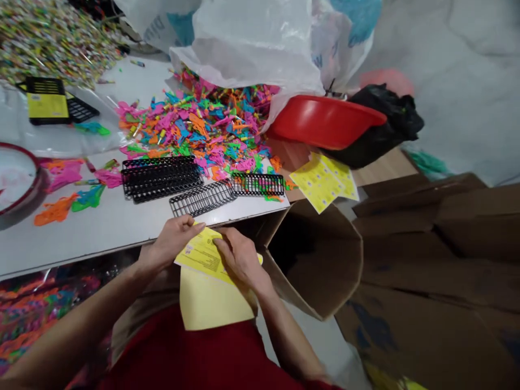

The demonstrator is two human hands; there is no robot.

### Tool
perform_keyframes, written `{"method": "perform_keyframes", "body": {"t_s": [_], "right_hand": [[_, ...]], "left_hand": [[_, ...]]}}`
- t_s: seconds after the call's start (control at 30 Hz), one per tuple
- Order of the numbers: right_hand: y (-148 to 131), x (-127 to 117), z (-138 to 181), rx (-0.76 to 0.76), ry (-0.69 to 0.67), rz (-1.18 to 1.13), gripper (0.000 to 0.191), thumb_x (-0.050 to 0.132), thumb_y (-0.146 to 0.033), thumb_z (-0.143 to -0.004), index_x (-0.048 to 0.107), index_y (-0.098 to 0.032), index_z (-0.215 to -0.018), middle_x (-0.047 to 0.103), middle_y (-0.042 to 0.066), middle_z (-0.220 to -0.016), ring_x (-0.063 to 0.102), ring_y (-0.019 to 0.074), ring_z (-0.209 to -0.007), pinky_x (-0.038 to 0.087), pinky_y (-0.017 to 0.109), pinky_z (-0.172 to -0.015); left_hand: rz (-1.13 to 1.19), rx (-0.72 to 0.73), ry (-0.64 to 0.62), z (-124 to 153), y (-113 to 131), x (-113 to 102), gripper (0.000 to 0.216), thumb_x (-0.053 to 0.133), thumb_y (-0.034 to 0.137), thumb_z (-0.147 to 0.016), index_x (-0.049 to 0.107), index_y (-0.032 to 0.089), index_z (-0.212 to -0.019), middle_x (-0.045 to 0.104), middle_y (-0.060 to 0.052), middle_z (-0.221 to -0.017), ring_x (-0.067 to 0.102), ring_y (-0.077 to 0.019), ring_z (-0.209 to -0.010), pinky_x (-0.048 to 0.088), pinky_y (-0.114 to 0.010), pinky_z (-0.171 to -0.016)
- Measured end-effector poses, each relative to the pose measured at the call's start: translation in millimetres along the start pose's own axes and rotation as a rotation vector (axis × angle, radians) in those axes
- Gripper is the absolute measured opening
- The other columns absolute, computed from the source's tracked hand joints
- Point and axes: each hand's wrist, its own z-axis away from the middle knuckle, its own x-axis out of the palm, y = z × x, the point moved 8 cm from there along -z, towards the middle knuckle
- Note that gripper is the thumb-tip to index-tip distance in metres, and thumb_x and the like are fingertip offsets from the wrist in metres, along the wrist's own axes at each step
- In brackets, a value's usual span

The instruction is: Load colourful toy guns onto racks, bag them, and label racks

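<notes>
Between my hands, above my lap, is a yellow printed sticker sheet (203, 254) with small dark text. My left hand (173, 238) pinches its upper left corner between thumb and fingers. On the right part of the sheet, my right hand (239, 254) grips with the thumb on top and the fingers mostly hidden. A plain pale-yellow sheet (215, 303) hangs below the printed one; whether they are joined I cannot tell. Just beyond my hands, black plastic grid trays (160, 179) lie at the table's front edge, with a single black grid (203, 197) beside them.
Colourful plastic pieces (203, 127) are heaped on the white table (101, 227). A red basin (325, 119) and yellow sticker sheets (319, 181) are at the right. An open cardboard box (345, 265) stands below them. A red-rimmed bowl (34, 162) sits at the left.
</notes>
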Motion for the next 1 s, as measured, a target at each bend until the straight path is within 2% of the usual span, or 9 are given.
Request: {"method": "perform_keyframes", "body": {"t_s": [0.1, 0.2, 0.27, 0.4, 0.53, 0.63, 0.7, 0.8, 1.0], "right_hand": [[25.8, 25.2, 2.4, 0.106, -0.073, 0.06, 0.028, 0.04, -0.036, -0.099, 0.062, -0.019, -0.097, 0.067, 0.005, -0.087, 0.061, 0.0169, -0.077, 0.043, 0.027, -0.07], [39.1, 40.5, -0.7, 0.189, -0.108, 0.056, 0.029, 0.039, -0.033, -0.1, 0.061, -0.018, -0.088, 0.066, 0.004, -0.08, 0.059, 0.0155, -0.071, 0.039, 0.025, -0.066], [46.0, 43.8, -2.5, 0.236, -0.11, 0.051, 0.029, 0.04, -0.032, -0.1, 0.06, -0.018, -0.084, 0.065, 0.003, -0.077, 0.057, 0.0146, -0.068, 0.037, 0.024, -0.063], [62.5, 38.5, 6.7, 0.308, -0.072, 0.045, 0.03, 0.042, -0.032, -0.099, 0.059, -0.018, -0.078, 0.06, 0.001, -0.07, 0.054, 0.0134, -0.063, 0.033, 0.024, -0.061], [73.7, 31.0, 29.3, 0.365, 0.01, -0.041, 0.027, 0.041, -0.03, -0.099, 0.063, -0.017, -0.088, 0.063, 0.003, -0.077, 0.057, 0.0143, -0.07, 0.039, 0.024, -0.066], [64.9, 21.7, 39.8, 0.315, 0.153, -0.017, 0.027, 0.045, -0.029, -0.097, 0.058, -0.018, -0.119, 0.064, 0.008, -0.107, 0.058, 0.0189, -0.099, 0.043, 0.03, -0.085], [56.8, 17.7, 43.9, 0.293, 0.22, 0.091, 0.032, 0.047, -0.029, -0.096, 0.055, -0.018, -0.125, 0.061, 0.01, -0.116, 0.055, 0.0219, -0.107, 0.041, 0.035, -0.093], [46.1, 14.6, 51.8, 0.258, 0.29, 0.292, 0.028, 0.044, -0.026, -0.097, 0.061, -0.018, -0.118, 0.063, 0.011, -0.115, 0.055, 0.0234, -0.101, 0.041, 0.038, -0.09], [34.8, 18.8, 80.1, -0.029, 0.395, 0.473, 0.037, 0.041, -0.014, -0.095, 0.054, -0.01, -0.13, 0.065, 0.015, -0.12, 0.058, 0.0235, -0.1, 0.044, 0.037, -0.086]], "left_hand": [[0.021, -0.082, -0.044, -16.9, -29.4, -4.2, 0.047, 0.069, 0.063, -0.067, 0.056, 0.018, -0.074, 0.061, 0.002, -0.06, 0.057, -0.0139, -0.052, 0.044, -0.025, -0.051], [-0.116, -0.002, -0.031, -31.3, -34.3, -15.3, 0.053, 0.056, 0.068, -0.076, 0.065, 0.017, -0.084, 0.069, -0.004, -0.078, 0.063, -0.0174, -0.069, 0.048, -0.027, -0.062], [-0.14, 0.01, -0.088, -39.9, -35.1, -14.0, 0.054, 0.055, 0.068, -0.077, 0.066, 0.016, -0.086, 0.071, -0.006, -0.087, 0.064, -0.0191, -0.077, 0.049, -0.028, -0.068], [-0.011, -0.163, -0.285, -50.5, -45.8, 10.3, 0.054, 0.071, 0.062, -0.064, 0.064, 0.014, -0.087, 0.071, -0.006, -0.077, 0.064, -0.0191, -0.068, 0.05, -0.029, -0.065], [-0.13, -0.19, -0.301, -56.7, -51.9, 34.5, 0.052, 0.074, 0.06, -0.058, 0.062, 0.015, -0.082, 0.068, -0.003, -0.067, 0.062, -0.0178, -0.059, 0.047, -0.027, -0.056], [-0.228, -0.115, -0.347, -55.1, -56.1, 57.5, 0.047, 0.071, 0.059, -0.061, 0.06, 0.016, -0.078, 0.065, -0.001, -0.063, 0.06, -0.0168, -0.056, 0.044, -0.026, -0.052], [-0.26, -0.039, -0.373, -50.6, -56.6, 71.2, 0.043, 0.068, 0.057, -0.065, 0.059, 0.017, -0.075, 0.062, 0.001, -0.061, 0.057, -0.0149, -0.054, 0.041, -0.025, -0.051], [-0.247, 0.016, -0.373, -40.8, -57.8, 84.4, 0.038, 0.065, 0.054, -0.069, 0.058, 0.017, -0.071, 0.057, 0.003, -0.058, 0.051, -0.0123, -0.053, 0.038, -0.023, -0.05], [-0.09, -0.058, -0.293, -20.4, -71.6, 94.3, 0.042, 0.067, 0.056, -0.066, 0.052, 0.017, -0.067, 0.051, 0.004, -0.057, 0.046, -0.0094, -0.051, 0.037, -0.021, -0.051]]}}
